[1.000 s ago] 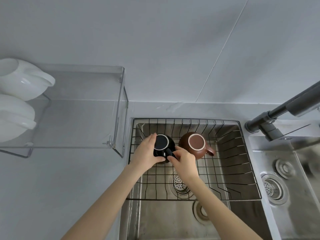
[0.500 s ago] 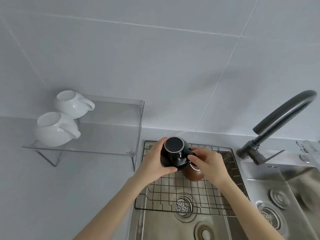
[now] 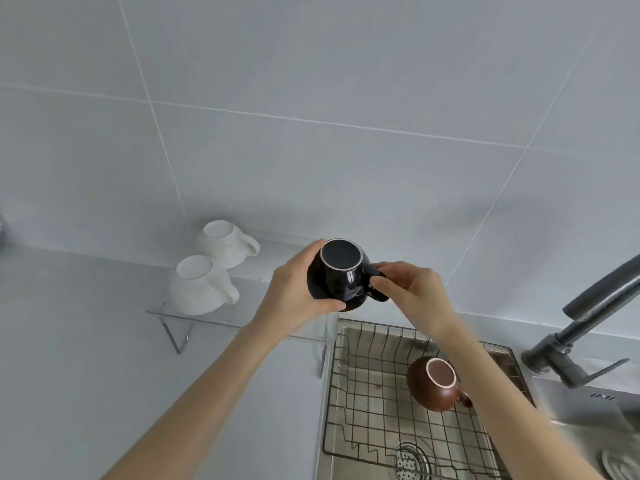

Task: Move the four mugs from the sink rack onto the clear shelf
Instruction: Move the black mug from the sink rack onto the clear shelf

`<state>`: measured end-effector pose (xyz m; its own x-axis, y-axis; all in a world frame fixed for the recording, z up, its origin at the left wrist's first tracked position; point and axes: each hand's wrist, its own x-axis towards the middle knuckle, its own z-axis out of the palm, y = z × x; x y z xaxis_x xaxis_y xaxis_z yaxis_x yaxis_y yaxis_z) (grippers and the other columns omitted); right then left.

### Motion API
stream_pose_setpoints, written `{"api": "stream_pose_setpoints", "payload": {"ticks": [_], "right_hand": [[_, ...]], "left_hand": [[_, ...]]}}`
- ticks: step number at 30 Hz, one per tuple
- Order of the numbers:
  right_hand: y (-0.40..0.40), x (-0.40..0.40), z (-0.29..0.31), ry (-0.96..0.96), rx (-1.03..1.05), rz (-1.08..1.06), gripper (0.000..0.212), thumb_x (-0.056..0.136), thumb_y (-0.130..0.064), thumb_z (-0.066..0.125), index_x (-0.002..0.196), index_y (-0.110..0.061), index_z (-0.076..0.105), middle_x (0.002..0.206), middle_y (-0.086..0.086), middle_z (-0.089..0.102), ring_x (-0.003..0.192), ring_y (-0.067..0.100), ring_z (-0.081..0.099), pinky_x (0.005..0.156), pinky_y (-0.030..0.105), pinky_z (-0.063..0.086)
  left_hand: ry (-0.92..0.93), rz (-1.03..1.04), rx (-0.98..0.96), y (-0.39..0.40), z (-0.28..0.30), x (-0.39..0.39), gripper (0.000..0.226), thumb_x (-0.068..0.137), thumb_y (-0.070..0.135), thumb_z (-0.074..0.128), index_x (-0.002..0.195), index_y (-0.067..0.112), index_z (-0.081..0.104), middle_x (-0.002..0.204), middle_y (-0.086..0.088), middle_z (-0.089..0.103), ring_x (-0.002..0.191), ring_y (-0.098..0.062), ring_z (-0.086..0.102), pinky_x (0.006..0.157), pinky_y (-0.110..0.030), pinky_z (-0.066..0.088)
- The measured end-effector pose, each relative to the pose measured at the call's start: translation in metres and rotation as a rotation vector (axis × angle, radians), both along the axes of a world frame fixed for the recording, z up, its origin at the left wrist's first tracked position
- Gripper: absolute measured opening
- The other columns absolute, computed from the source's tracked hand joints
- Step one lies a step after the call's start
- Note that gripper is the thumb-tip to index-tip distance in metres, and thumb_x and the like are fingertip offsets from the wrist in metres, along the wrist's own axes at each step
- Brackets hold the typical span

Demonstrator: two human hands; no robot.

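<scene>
While my left hand cups the upturned black mug and right fingers pinch its handle, above the clear shelf's right end | two white mugs on shelf's left | brown mug in sink rack, right of shelf | faucet beyond

**Around the sink**

A grey tiled wall with pale joints is seen behind a grey counter. A steel sink is sunk into the counter, and a perforated drain strainer is set in its floor. A dark curved tap is mounted at the right, beside a second drain cut by the corner
</scene>
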<state>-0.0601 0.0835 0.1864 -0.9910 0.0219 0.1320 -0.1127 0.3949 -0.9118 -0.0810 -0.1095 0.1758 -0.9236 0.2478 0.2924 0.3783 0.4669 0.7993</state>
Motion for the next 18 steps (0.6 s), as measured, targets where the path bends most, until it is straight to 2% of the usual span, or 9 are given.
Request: {"api": "stream_pose_setpoints", "payload": {"ticks": [3,7,10,12,15,18], "right_hand": [[-0.026,-0.027,-0.007,-0.024,0.006,0.009,0.008,0.082,-0.008,0.061,0.083,-0.013,0.068,0.080,0.002,0.070,0.057,-0.003,0.061,0.057,0.003,0.045],[-0.049,-0.062,-0.019,-0.061,-0.016,0.051,0.009,0.084,-0.007,0.059,0.088,-0.012,0.066,0.088,0.010,0.069,0.061,-0.007,0.063,0.059,0.002,0.045],[-0.055,-0.088,-0.028,-0.073,0.026,0.071,0.012,0.085,-0.007,0.058,0.094,-0.007,0.066,0.095,0.014,0.070,0.074,0.006,0.064,0.065,0.004,0.047],[-0.057,-0.103,-0.034,-0.078,0.045,0.077,0.015,0.084,-0.005,0.057,0.096,-0.005,0.066,0.098,0.016,0.070,0.079,0.014,0.063,0.067,0.005,0.047],[-0.057,-0.120,-0.042,-0.082,0.048,0.081,0.014,0.084,-0.004,0.057,0.095,-0.005,0.066,0.099,0.018,0.070,0.080,0.017,0.062,0.067,0.006,0.048],[-0.058,-0.134,-0.049,-0.082,0.057,0.083,0.014,0.084,-0.005,0.057,0.095,-0.006,0.065,0.102,0.017,0.070,0.085,0.019,0.064,0.071,0.009,0.050]], "left_hand": [[-0.011,0.026,-0.030,-0.025,0.002,-0.018,0.087,0.049,0.013,0.086,0.126,0.021,0.045,0.108,0.018,0.052,0.099,-0.001,0.048,0.078,0.009,0.027],[-0.032,0.070,-0.038,-0.044,-0.005,-0.045,0.081,0.049,0.011,0.085,0.120,0.020,0.049,0.098,0.021,0.053,0.093,-0.002,0.049,0.073,0.008,0.029],[-0.050,0.109,-0.016,-0.048,-0.018,-0.066,0.082,0.049,0.012,0.085,0.121,0.019,0.048,0.104,0.014,0.058,0.096,-0.005,0.051,0.074,0.008,0.029],[-0.064,0.125,-0.001,-0.047,-0.029,-0.078,0.082,0.049,0.013,0.085,0.122,0.021,0.047,0.111,0.008,0.062,0.099,-0.007,0.053,0.078,0.000,0.033],[-0.068,0.148,0.012,-0.043,-0.044,-0.093,0.080,0.052,0.012,0.083,0.122,0.020,0.046,0.116,0.003,0.062,0.108,-0.016,0.054,0.085,-0.019,0.037],[-0.063,0.187,0.001,-0.039,-0.055,-0.103,0.083,0.053,0.011,0.083,0.125,0.018,0.042,0.122,0.000,0.058,0.113,-0.019,0.051,0.088,-0.022,0.035]]}}
